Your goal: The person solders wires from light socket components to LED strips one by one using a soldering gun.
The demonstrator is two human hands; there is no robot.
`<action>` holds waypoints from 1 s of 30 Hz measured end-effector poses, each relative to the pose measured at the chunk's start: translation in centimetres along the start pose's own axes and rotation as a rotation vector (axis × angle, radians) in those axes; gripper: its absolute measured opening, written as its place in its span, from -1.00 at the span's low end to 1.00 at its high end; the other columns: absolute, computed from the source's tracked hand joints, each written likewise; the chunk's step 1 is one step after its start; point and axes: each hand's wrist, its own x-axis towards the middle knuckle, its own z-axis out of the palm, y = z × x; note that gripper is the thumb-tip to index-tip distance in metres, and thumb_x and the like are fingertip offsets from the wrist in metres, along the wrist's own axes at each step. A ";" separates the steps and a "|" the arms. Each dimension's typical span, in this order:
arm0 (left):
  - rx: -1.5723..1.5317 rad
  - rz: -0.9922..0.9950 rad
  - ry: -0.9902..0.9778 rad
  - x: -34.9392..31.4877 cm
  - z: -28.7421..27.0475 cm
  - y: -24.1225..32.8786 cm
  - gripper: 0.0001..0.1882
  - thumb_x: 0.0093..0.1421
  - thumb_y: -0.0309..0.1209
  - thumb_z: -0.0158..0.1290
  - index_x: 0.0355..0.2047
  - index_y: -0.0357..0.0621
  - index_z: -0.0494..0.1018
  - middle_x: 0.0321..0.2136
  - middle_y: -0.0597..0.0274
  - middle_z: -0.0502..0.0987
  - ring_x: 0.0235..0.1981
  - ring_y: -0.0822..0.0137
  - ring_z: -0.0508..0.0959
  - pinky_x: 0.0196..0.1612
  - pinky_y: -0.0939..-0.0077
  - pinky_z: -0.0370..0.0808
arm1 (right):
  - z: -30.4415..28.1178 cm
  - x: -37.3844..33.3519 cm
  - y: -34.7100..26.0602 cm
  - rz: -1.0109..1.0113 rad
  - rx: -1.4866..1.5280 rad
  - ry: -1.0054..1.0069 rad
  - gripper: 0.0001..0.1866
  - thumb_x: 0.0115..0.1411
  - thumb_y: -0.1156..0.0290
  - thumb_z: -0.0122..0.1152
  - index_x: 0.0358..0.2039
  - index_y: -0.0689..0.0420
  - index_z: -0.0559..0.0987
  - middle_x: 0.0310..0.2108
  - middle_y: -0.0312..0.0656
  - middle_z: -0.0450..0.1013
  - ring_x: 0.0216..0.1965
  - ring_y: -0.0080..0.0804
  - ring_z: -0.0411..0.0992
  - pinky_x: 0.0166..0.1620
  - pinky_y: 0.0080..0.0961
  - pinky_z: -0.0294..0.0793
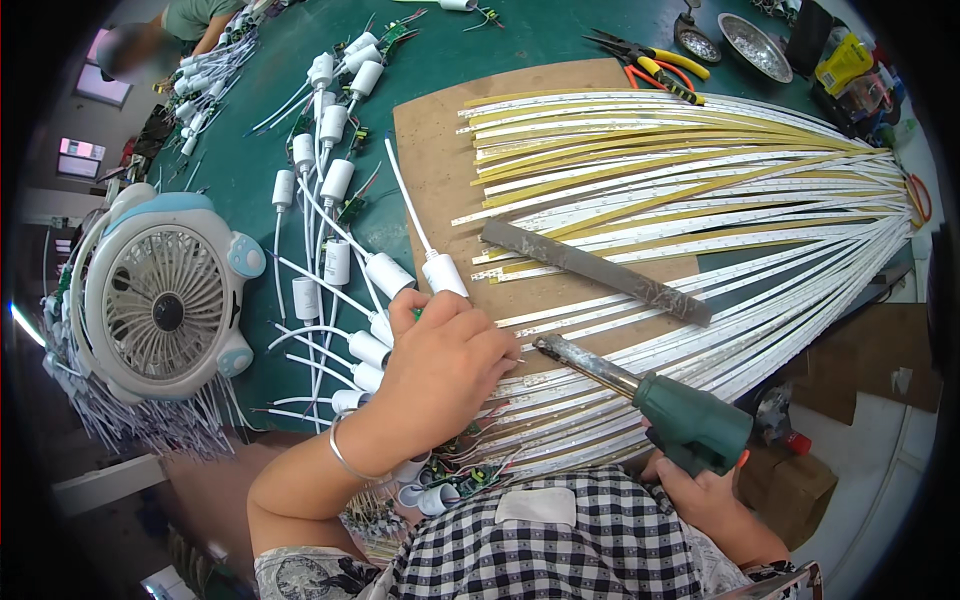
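My left hand (440,350) is closed, its fingers round a small circuit board (417,313), of which only a green sliver shows. A white cylindrical cap (443,275) with a white cable lies just beyond these fingers. From the fingertips a thin wire end (518,361) pokes out over the ends of the white LED strips (620,375). In my right hand (700,492) is a green-bodied soldering gun (690,420). Its dark tip points left, close to my left fingertips; whether it touches a strip I cannot tell.
A flat grey bar (600,270) lies across the fanned strips on a brown board (430,130). Left are several capped cables (335,260) and a white fan (165,310). Pliers (650,65) and metal dishes (755,47) sit at the back right. Another person (190,20) is far left.
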 end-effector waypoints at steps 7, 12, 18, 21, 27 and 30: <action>0.079 -0.028 0.028 -0.2 0.0 0.2 -0.88 -0.12 -0.46 0.18 -0.52 0.03 0.49 -0.49 0.44 0.47 -0.31 0.34 0.41 -0.06 0.20 0.10 | 0.5 0.2 0.4 -0.042 0.096 0.115 -0.74 0.09 0.61 0.12 -0.17 0.34 0.45 -0.43 -0.20 0.47 -0.44 -0.52 0.48 -0.37 -0.58 0.49; 0.104 -0.033 0.024 0.1 0.1 0.4 -0.92 -0.09 -0.40 0.14 -0.51 0.00 0.51 -0.54 0.40 0.42 -0.31 0.33 0.40 -0.05 0.15 0.16 | 0.6 0.2 0.3 -0.066 0.089 0.120 -0.73 0.10 0.61 0.12 -0.15 0.34 0.45 -0.39 -0.19 0.46 -0.44 -0.52 0.47 -0.37 -0.58 0.49; 0.127 -0.027 0.034 0.0 0.2 0.3 -0.91 -0.12 -0.41 0.13 -0.53 -0.02 0.48 -0.54 0.38 0.39 -0.31 0.32 0.38 -0.06 0.16 0.17 | 0.5 0.1 0.2 -0.048 0.080 0.121 -0.72 0.09 0.62 0.13 -0.15 0.34 0.45 -0.38 -0.19 0.46 -0.42 -0.53 0.47 -0.34 -0.58 0.50; 0.130 -0.021 0.037 -0.1 0.3 0.2 -0.91 -0.13 -0.41 0.12 -0.54 -0.02 0.47 -0.54 0.37 0.39 -0.31 0.32 0.38 -0.05 0.16 0.17 | -0.1 -0.2 0.8 -0.056 -0.050 0.012 -0.50 0.11 0.55 0.05 0.08 0.36 0.26 -0.34 -0.10 0.46 -0.42 -0.44 0.43 -0.28 -0.53 0.43; 0.134 -0.014 0.038 -0.1 0.3 0.2 -0.92 -0.12 -0.40 0.12 -0.55 -0.03 0.45 -0.55 0.36 0.38 -0.31 0.32 0.38 -0.04 0.16 0.17 | 0.0 0.1 0.4 -0.055 -0.158 -0.016 -0.70 0.04 0.57 0.20 -0.17 0.33 0.49 -0.28 -0.06 0.48 -0.30 -0.32 0.49 -0.23 -0.45 0.48; 0.117 -0.013 0.038 -0.2 0.4 0.1 -0.90 -0.15 -0.43 0.12 -0.56 -0.02 0.43 -0.54 0.36 0.39 -0.31 0.31 0.38 -0.05 0.16 0.14 | 0.6 0.5 0.1 -0.027 -0.062 0.038 -0.68 0.03 0.56 0.22 -0.15 0.32 0.50 -0.24 -0.02 0.48 -0.25 -0.23 0.49 -0.17 -0.41 0.46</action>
